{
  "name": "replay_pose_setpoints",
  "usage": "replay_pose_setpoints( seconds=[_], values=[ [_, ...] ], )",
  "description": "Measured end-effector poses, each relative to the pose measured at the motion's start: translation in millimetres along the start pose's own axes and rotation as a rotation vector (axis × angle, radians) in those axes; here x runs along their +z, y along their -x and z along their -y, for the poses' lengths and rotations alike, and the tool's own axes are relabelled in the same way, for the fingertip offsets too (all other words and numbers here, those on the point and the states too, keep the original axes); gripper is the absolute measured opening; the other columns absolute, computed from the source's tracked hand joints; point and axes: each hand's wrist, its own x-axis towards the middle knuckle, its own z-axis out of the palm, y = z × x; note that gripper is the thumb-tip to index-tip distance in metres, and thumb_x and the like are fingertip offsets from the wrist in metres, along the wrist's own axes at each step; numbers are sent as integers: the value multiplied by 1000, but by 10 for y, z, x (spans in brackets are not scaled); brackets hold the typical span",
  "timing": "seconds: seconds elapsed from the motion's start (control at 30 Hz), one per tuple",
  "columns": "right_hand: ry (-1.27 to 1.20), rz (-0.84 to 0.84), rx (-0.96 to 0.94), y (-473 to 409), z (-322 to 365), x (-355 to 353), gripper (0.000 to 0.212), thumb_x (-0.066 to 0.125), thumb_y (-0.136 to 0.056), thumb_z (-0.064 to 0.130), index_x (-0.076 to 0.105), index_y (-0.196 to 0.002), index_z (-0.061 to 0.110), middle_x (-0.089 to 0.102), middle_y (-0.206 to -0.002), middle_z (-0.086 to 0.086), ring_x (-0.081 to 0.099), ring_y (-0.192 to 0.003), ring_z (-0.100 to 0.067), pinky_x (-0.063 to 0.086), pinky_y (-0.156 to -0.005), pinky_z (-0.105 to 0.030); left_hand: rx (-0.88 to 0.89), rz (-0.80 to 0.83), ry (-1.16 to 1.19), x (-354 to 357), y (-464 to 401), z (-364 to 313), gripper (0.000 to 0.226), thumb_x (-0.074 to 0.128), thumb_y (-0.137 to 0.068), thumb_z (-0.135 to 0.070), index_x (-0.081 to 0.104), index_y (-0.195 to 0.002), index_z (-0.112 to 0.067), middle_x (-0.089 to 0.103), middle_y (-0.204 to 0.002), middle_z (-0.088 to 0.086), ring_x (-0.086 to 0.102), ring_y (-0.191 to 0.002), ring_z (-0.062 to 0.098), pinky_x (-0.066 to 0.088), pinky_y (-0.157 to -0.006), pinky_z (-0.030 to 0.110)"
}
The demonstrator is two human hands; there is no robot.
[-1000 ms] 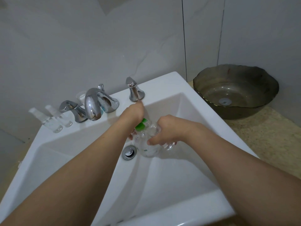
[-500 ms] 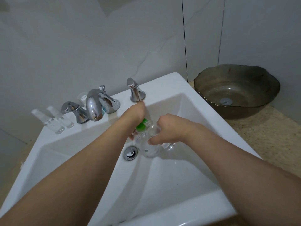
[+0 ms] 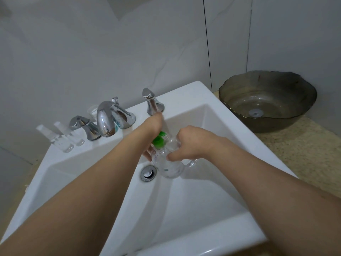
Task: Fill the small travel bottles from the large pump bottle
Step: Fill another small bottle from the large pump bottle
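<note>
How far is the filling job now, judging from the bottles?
Done: unclear; two small travel bottles stand capped on the sink ledge, fill level unreadable. In hand: the left hand grips the green pump of the large pump bottle; the right hand holds its body. Left: pumping into small bottles.

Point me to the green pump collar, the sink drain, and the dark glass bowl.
green pump collar (image 3: 160,139), head view, on its green top.
sink drain (image 3: 148,172), head view, centre of the chrome stopper.
dark glass bowl (image 3: 302,115), head view, right outer wall.
</note>
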Motion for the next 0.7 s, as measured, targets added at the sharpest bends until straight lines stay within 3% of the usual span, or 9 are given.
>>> replay_pose_setpoints(
  seconds=[0.07,0.17,0.47,0.7],
  values=[
    [7,15,8,-1,3,22,46,73,-68,56,51,-66,16,54,-66,0,54,-58,-16,42,-52,-27,56,-79,11,39,-4,28,58,19,-96,-44,57,-106,-1,66,-101,25,68,-87,46,54,-82,64],
    [10,11,7,8,-4,34,47,74,-68,55,50,-64,15,51,-62,0,51,-55,-17,41,-51,-27,92,-110,43,67,36,32,53,18,-96,-38,56,-98,-2,65,-100,26,68,-83,45,56,-80,61],
    [21,5,5,19,14,10,47,75,-67,54,50,-62,16,50,-61,1,51,-53,-15,38,-50,-27,99,-86,80,83,-3,23,63,17,-84,-43,61,-106,-3,69,-99,26,70,-78,48,56,-77,64],
    [15,12,18,27,40,-27,46,74,-68,55,53,-65,14,52,-61,1,51,-54,-17,39,-50,-26,34,-50,49,29,36,11,62,22,-96,-51,57,-112,-3,65,-104,24,66,-92,46,54,-90,58]
  ],
)
